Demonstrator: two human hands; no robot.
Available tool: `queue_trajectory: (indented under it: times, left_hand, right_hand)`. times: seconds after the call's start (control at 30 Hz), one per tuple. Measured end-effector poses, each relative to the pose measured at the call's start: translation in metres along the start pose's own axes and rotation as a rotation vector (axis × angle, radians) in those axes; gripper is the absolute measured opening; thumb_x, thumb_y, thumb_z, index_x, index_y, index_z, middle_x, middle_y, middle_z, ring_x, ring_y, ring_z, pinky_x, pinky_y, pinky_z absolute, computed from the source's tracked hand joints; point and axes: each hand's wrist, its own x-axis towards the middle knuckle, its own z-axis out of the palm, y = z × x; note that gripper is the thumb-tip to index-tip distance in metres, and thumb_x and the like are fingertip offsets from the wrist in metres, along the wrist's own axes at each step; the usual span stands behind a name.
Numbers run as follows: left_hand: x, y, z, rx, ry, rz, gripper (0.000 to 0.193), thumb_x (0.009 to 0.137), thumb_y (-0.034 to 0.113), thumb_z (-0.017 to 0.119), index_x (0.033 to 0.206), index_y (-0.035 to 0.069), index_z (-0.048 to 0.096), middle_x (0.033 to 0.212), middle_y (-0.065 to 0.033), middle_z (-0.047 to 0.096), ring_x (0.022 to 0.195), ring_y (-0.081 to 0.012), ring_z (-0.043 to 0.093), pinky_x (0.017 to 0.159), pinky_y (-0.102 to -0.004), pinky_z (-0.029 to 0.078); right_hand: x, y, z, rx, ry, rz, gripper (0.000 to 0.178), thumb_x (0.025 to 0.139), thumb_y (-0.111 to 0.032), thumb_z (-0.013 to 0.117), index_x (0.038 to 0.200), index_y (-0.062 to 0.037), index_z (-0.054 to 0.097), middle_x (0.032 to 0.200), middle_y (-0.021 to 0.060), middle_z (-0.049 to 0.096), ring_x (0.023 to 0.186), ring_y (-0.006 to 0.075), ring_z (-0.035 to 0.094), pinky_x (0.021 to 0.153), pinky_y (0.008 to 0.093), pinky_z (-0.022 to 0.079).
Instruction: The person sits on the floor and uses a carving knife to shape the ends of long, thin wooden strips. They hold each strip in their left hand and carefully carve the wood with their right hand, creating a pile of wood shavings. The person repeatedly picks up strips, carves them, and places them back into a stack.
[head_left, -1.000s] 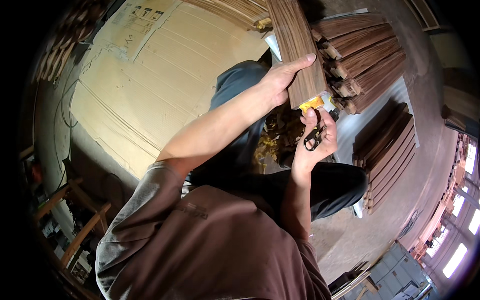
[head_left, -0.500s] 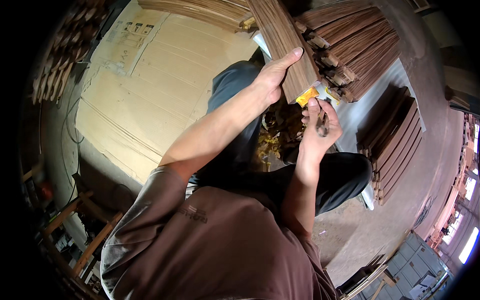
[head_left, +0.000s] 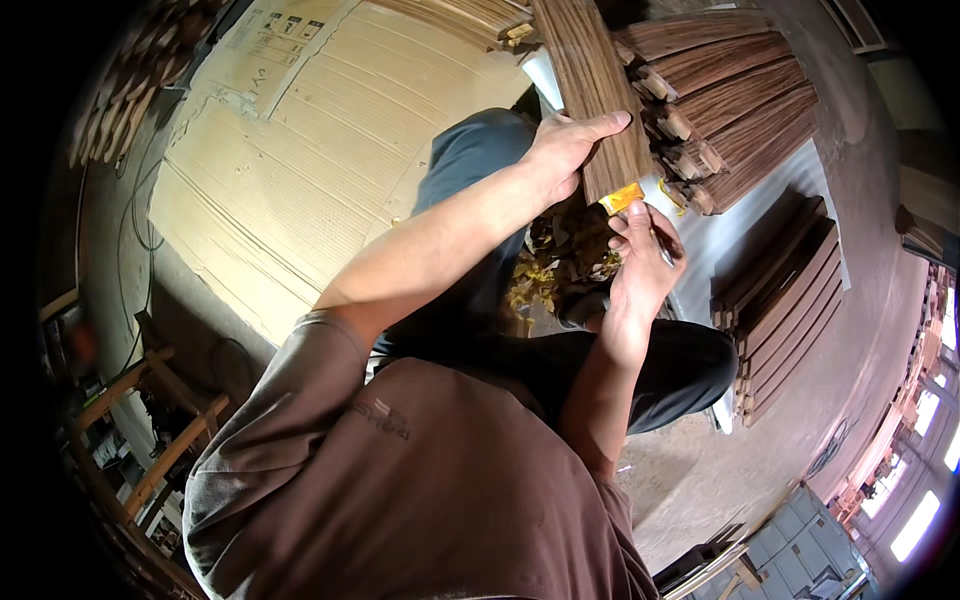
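Note:
My left hand (head_left: 568, 155) grips a long brown wood-grained board (head_left: 592, 85) near its lower end, the thumb lying across its top face. Yellow tape (head_left: 621, 198) covers the board's near end. Just below it, my right hand (head_left: 648, 262) is closed, thumb and finger pinched against the tape's edge. A thin dark tool (head_left: 662, 248) lies in that hand; its kind is hard to make out. Yellow scraps (head_left: 537, 285) litter the floor between my legs.
Fanned brown boards (head_left: 740, 95) with tenoned ends lie on a white sheet (head_left: 775, 180) beyond my hands. More curved boards (head_left: 790, 310) are stacked at the right. Flattened cardboard (head_left: 310, 170) covers the floor at left. A wooden frame (head_left: 150, 440) stands at lower left.
The board and both hands have shifted slightly right in view. My right hand has turned a little, still at the taped end.

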Motion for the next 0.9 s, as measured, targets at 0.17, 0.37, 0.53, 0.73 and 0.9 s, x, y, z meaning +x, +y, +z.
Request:
queue_trajectory:
  times: [0.17, 0.37, 0.53, 0.73, 0.9]
  left_hand:
    - [0.002, -0.001, -0.001, 0.053, -0.015, 0.022, 0.042, 0.088, 0.015, 0.077, 0.120, -0.005, 0.058, 0.107, -0.0156, 0.069, 0.096, -0.0279, 0.071, 0.083, -0.0447, 0.062]
    - [0.002, -0.006, 0.002, 0.132, 0.047, 0.097, 0.035, 0.088, 0.010, 0.075, 0.115, -0.006, 0.061, 0.104, -0.0160, 0.070, 0.092, -0.0267, 0.072, 0.076, -0.0416, 0.063]
    - [0.002, -0.008, 0.005, 0.151, 0.137, 0.131, 0.032, 0.087, 0.006, 0.071, 0.114, -0.007, 0.061, 0.101, -0.0181, 0.070, 0.088, -0.0262, 0.073, 0.071, -0.0381, 0.063]
    - [0.003, -0.007, 0.006, 0.171, 0.116, 0.154, 0.036, 0.085, 0.003, 0.072, 0.116, -0.009, 0.057, 0.105, -0.0183, 0.069, 0.088, -0.0295, 0.072, 0.076, -0.0460, 0.063]
    - [0.002, -0.007, 0.003, 0.120, 0.140, 0.138, 0.039, 0.083, 0.001, 0.074, 0.117, -0.008, 0.057, 0.106, -0.0184, 0.068, 0.090, -0.0289, 0.072, 0.077, -0.0438, 0.062]
  right_hand:
    - [0.011, 0.012, -0.011, 0.170, -0.067, 0.152, 0.020, 0.088, -0.009, 0.078, 0.102, 0.0024, 0.068, 0.084, 0.0098, 0.071, 0.066, 0.0162, 0.068, 0.053, 0.0250, 0.048]
    - [0.011, 0.011, -0.010, 0.174, -0.163, -0.028, 0.015, 0.091, -0.004, 0.073, 0.103, 0.0020, 0.068, 0.084, 0.0083, 0.070, 0.067, 0.0140, 0.065, 0.055, 0.0251, 0.050]
    - [-0.003, 0.008, -0.007, -0.689, -0.084, -0.776, 0.026, 0.083, -0.013, 0.081, 0.103, -0.0017, 0.069, 0.089, 0.0127, 0.067, 0.073, 0.0244, 0.068, 0.062, 0.0345, 0.053]
    - [0.003, 0.019, -0.001, -0.987, -0.047, -1.145, 0.023, 0.077, -0.015, 0.081, 0.096, -0.0090, 0.070, 0.092, 0.0169, 0.059, 0.078, 0.0364, 0.064, 0.062, 0.0458, 0.052]
    - [0.002, 0.021, 0.002, -1.024, -0.052, -1.189, 0.013, 0.079, -0.015, 0.077, 0.089, -0.0121, 0.069, 0.088, 0.0149, 0.057, 0.073, 0.0341, 0.062, 0.058, 0.0446, 0.051]
